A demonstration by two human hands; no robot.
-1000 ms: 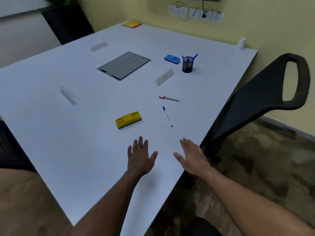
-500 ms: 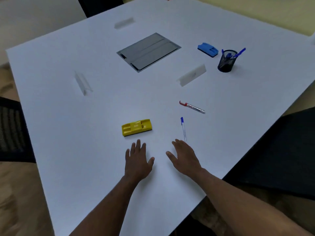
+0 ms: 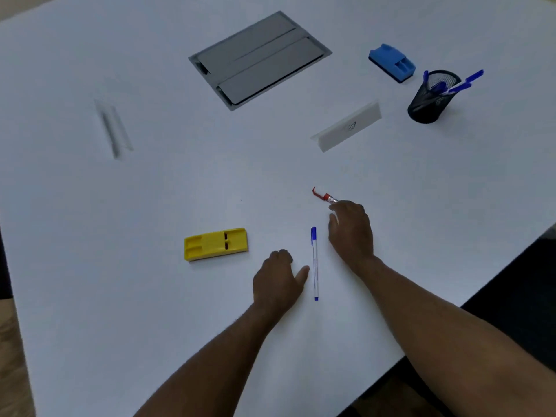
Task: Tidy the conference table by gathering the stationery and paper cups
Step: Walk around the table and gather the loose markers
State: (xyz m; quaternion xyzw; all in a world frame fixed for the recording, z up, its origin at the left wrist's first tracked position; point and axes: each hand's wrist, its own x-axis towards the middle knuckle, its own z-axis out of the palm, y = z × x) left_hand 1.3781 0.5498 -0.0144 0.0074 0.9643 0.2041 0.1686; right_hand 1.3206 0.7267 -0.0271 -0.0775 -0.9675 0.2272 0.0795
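White table, pens in mesh cup

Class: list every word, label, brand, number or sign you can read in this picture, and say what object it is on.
"IER" or the like: handwritten on the white name card, seen at an angle and partly blurred, so the reading is unsure.
Blue pen: faint print along the barrel, too small to read.
Nothing else carries readable text.

A pen lies between both hands on the table.
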